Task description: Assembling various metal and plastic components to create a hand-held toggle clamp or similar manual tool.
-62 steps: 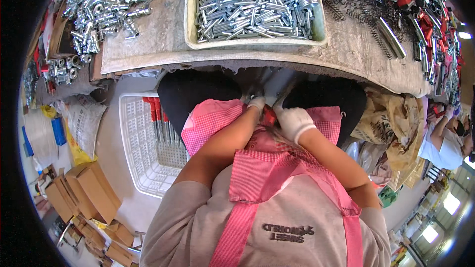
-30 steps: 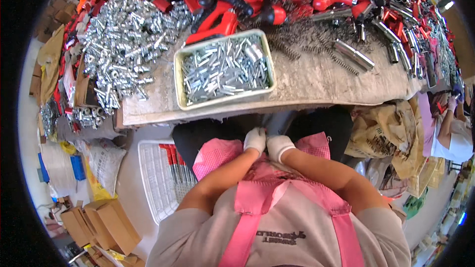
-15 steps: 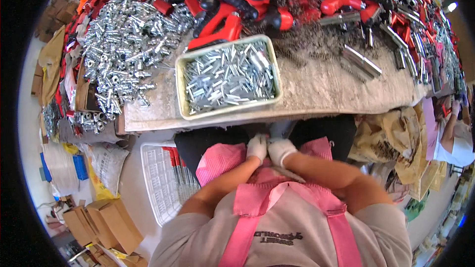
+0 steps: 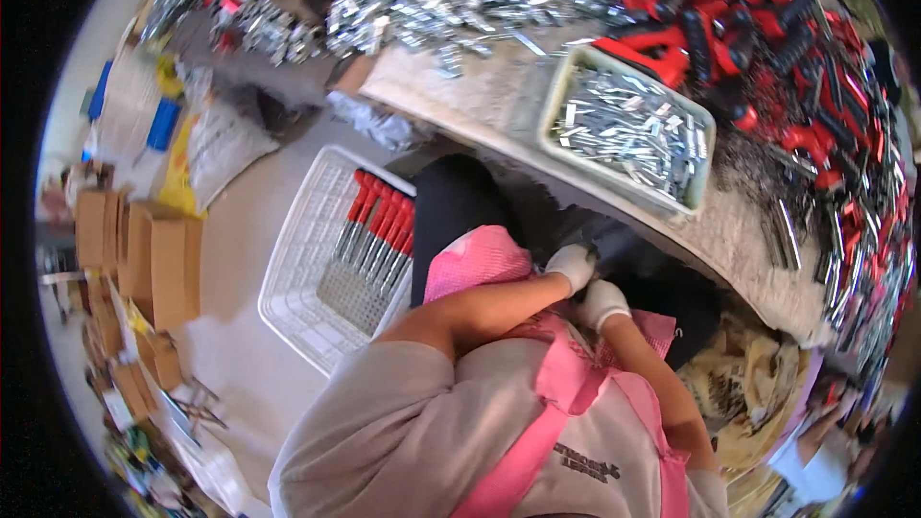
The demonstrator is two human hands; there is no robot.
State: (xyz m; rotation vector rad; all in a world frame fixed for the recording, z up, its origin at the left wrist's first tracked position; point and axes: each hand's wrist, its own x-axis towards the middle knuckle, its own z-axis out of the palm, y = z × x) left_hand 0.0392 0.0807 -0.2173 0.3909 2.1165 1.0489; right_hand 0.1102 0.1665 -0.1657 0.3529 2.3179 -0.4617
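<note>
Both my hands wear white gloves and are close together over my lap, just in front of the table edge. My left hand [image 4: 573, 267] is curled closed, with a small dark bit showing at its fingers. Beside it, my right hand [image 4: 604, 303] is also curled, its fingertips turned away and mostly hidden. What either hand grips cannot be made out. Past the hands, a pale plastic tray [image 4: 552, 125] full of short silvery metal pins [image 4: 633, 129] sits at the table's edge.
To my left on the floor stands a white plastic basket [image 4: 288, 259] with several red-handled metal rods [image 4: 379, 221]. The worktable [image 4: 451, 101] bears heaped silvery fittings [image 4: 460, 0] and red-and-black handles [image 4: 710, 29]. Cardboard boxes [image 4: 158, 269] stand farther left. Another person [image 4: 815, 451] is at lower right.
My view has swung left, so the table and tray appear farther right and tilted, and more of the basket shows. My hands stay together over my lap.
</note>
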